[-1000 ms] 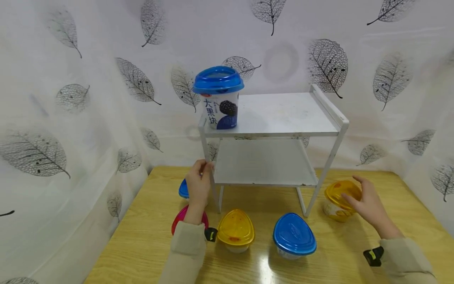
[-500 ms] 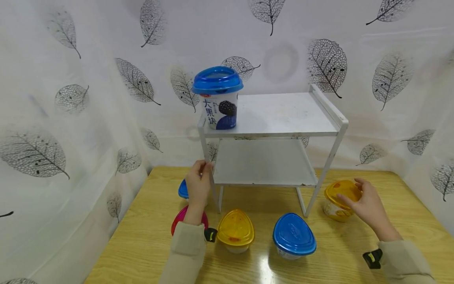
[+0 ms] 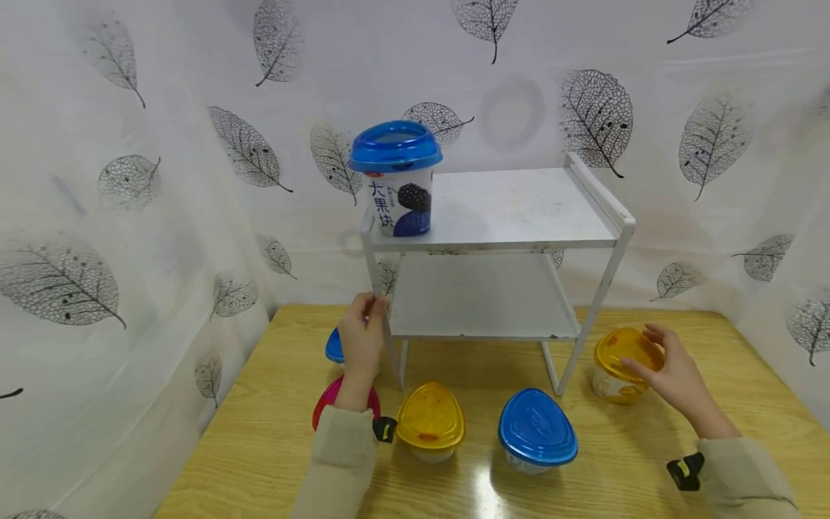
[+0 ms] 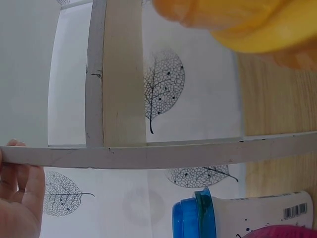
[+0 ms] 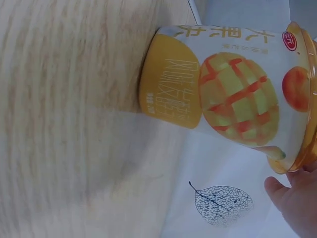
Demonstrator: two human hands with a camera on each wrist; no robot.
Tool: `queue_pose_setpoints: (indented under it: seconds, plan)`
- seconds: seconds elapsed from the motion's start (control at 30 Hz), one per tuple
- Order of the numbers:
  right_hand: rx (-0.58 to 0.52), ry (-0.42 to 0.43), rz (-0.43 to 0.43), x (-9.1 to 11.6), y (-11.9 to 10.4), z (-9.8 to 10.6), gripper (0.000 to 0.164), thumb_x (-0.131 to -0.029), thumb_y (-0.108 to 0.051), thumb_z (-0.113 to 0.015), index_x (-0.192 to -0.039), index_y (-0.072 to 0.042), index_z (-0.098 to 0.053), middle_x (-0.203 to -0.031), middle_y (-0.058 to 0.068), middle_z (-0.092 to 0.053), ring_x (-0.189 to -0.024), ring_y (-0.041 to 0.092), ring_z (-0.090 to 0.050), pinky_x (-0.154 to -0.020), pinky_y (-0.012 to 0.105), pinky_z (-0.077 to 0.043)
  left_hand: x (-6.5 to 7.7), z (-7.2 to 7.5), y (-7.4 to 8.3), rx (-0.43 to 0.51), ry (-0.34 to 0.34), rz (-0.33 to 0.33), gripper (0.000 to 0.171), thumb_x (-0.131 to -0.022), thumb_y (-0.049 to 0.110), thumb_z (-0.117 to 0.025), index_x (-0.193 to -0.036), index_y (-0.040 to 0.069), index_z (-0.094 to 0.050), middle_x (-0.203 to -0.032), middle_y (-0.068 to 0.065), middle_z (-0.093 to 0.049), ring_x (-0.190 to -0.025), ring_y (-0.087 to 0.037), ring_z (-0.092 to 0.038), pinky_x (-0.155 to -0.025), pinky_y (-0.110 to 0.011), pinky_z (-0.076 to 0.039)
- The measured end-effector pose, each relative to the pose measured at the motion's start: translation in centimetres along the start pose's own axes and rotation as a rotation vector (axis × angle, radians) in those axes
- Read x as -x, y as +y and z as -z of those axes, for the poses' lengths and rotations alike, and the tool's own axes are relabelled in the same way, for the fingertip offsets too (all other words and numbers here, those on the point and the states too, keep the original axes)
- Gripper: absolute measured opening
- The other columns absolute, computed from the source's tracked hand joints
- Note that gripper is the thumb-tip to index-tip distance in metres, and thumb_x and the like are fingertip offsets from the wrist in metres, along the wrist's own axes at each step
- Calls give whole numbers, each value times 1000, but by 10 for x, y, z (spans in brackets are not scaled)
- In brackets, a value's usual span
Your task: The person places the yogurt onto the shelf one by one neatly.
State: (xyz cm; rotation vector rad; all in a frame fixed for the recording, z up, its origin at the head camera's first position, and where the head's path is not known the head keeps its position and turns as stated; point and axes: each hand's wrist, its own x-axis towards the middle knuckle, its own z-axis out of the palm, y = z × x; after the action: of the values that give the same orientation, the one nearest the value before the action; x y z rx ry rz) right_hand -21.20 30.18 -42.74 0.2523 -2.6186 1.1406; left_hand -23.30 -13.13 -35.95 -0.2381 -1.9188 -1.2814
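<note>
In the head view, my left hand (image 3: pixel 362 331) pinches the front left leg of a white two-tier shelf (image 3: pixel 486 295). The left wrist view shows its fingers on the same white bar (image 4: pixel 163 156). My right hand (image 3: pixel 677 378) spans the amber lid of a mango yogurt cup (image 3: pixel 612 386), thumb on the near side and fingers across the far side. In the right wrist view, the mango cup (image 5: pixel 237 94) has its base on the table, and the hand (image 5: pixel 299 198) is at the lid rim, partly cut off. A blackberry yogurt cup (image 3: pixel 398 187) with a blue lid stands on the top tier's left end.
A yellow-lidded cup (image 3: pixel 431 418) and a blue-lidded cup (image 3: pixel 537 429) stand before the shelf on the wooden table (image 3: pixel 246 432). Beside the left forearm are a red-lidded cup (image 3: pixel 324 404) and another blue-lidded cup (image 3: pixel 333 347), both partly hidden. A leaf-patterned curtain (image 3: pixel 194 231) surrounds the table.
My right thumb and fingers have shifted slightly on the amber lid, and the mango cup has moved a very little. My left hand keeps its place on the shelf leg.
</note>
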Motion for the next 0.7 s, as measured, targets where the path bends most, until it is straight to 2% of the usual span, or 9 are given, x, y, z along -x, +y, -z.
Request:
queue_pose_setpoints:
  seconds: [0.13, 0.2, 0.27, 0.33, 0.4, 0.5, 0.63, 0.7]
  plan:
    - [-92, 11, -18, 5, 5, -1, 73, -86, -15, -58, -135, 8, -9, -129, 38, -21, -117, 52, -18, -93, 61, -13, -1, 1, -1, 9, 3, -2, 12, -85, 7, -57, -83, -5, -60, -70, -15, -60, -61, -22, -53, -52, -26, -44]
    - [-128, 15, -26, 8, 11, -2, 73, -87, -13, -56, -136, 7, -6, -131, 37, -18, -121, 48, -14, -104, 45, -10, -1, 1, -2, 12, 0, 2, 12, -84, 6, -57, -83, -6, -60, -70, -15, -60, -61, -22, -53, -52, -27, -45]
    - [-152, 11, -30, 11, 17, -2, 74, -87, -11, -56, -136, 7, -4, -132, 38, -16, -123, 45, -12, -105, 24, -8, -1, 1, -1, 12, -4, 8, 12, -85, 6, -57, -84, -6, -60, -70, -15, -60, -61, -21, -52, -52, -25, -44]
    - [-173, -11, -42, 14, 23, -3, 76, -87, -11, -56, -137, 7, -1, -132, 38, -13, -124, 45, -10, -103, 18, -5, -1, 1, -1, 2, -5, 8, 13, -85, 7, -56, -84, -6, -60, -70, -14, -60, -60, -21, -52, -52, -24, -44]
    - [-189, -36, -66, 17, 29, -4, 79, -87, -11, -56, -137, 5, 2, -132, 38, -13, -124, 45, -10, -105, 24, -7, -1, 1, 0, -3, -1, 5, 13, -85, 7, -56, -83, -6, -60, -70, -14, -60, -60, -21, -52, -52, -24, -44]
    - [-220, -95, -92, 20, 36, -5, 86, -85, -12, -59, -137, 4, 8, -133, 39, -7, -122, 51, -7, -100, 53, -4, -1, 1, 0, 9, -1, -6, 12, -85, 5, -56, -83, -6, -59, -71, -15, -61, -61, -22, -53, -52, -27, -44]
    - [-209, -167, -125, 22, 44, -6, 94, -81, -14, -65, -136, 5, 9, -133, 40, -4, -118, 56, -5, -91, 66, -7, -1, 0, 0, 25, -5, -6, 10, -84, 1, -55, -83, -8, -59, -72, -17, -62, -62, -26, -55, -52, -31, -45]
    - [-195, -189, -129, 23, 48, -8, 94, -80, -15, -66, -136, 6, 6, -132, 40, -8, -118, 56, -8, -89, 67, -10, -1, 0, 2, 20, -5, 1, 9, -84, -2, -55, -82, -10, -59, -72, -19, -62, -62, -28, -55, -52, -33, -45]
